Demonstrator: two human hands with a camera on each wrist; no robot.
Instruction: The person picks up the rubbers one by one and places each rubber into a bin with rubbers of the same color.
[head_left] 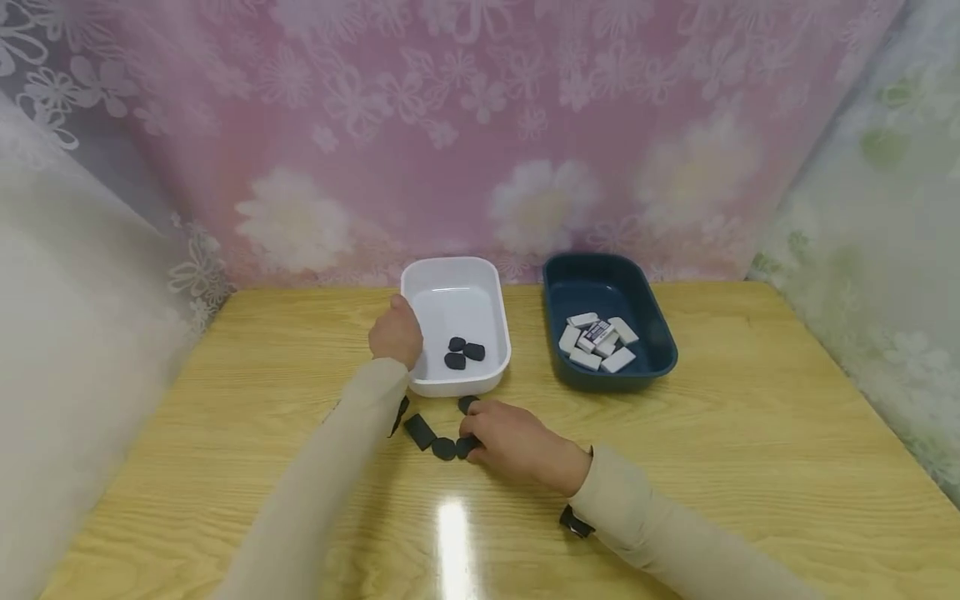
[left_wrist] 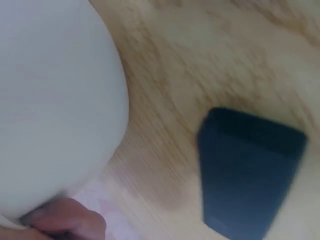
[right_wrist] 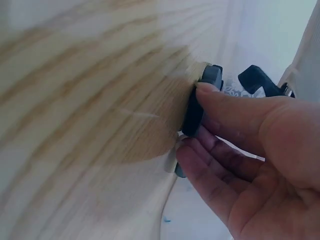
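My left hand point(head_left: 396, 335) grips the left rim of a white plastic tub point(head_left: 496, 287). Its curled finger shows at the tub's edge in the left wrist view, beside the white wall point(left_wrist: 55, 100). On the table just before the tub, my right hand point(head_left: 517, 442) pinches a small flat black piece point(right_wrist: 192, 114) between thumb and fingers. Other black pieces lie in a curve beside it: a rectangular one point(head_left: 419, 432), a rounded one point(head_left: 443, 448), and one close above my right fingers point(head_left: 467, 405). Inside the tub rest three black pieces point(head_left: 454, 361).
A dark blue tub point(head_left: 660, 333) stands to the right, holding several white erasers point(head_left: 618, 360). Another black piece point(head_left: 402, 408) is partly hidden by my left sleeve. Floral cloth point(head_left: 540, 133) hangs behind the wooden table point(head_left: 750, 417) and at both sides.
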